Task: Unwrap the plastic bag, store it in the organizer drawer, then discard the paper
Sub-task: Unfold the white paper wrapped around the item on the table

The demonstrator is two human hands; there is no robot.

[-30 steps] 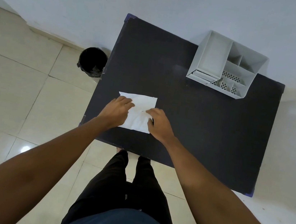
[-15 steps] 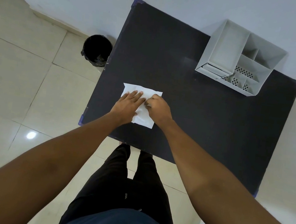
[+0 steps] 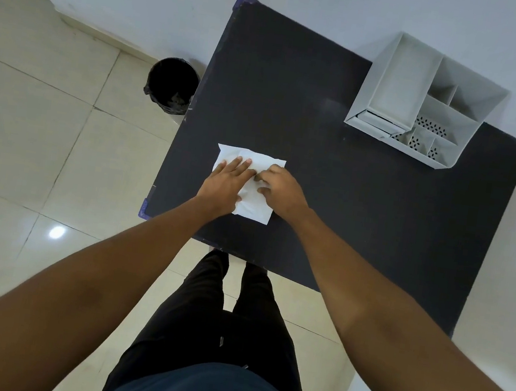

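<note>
A white folded paper (image 3: 250, 206) lies on the black table (image 3: 364, 202) near its front left corner. My left hand (image 3: 225, 182) rests flat on the paper's left half, fingers spread. My right hand (image 3: 280, 189) sits on the right half, its fingertips pinching a fold of the paper at the middle. No plastic bag shows; whatever the paper wraps is hidden. A white desk organizer (image 3: 426, 102) with several compartments and a small drawer (image 3: 378, 123) at its front left stands at the table's far right.
A black bin (image 3: 172, 85) lined with a dark bag stands on the tiled floor beside the table's left edge, near the wall. My legs are at the table's front edge.
Both hands have slid forward onto the paper and come together at its middle. The right fingers now pinch a fold, and the paper looks more creased.
</note>
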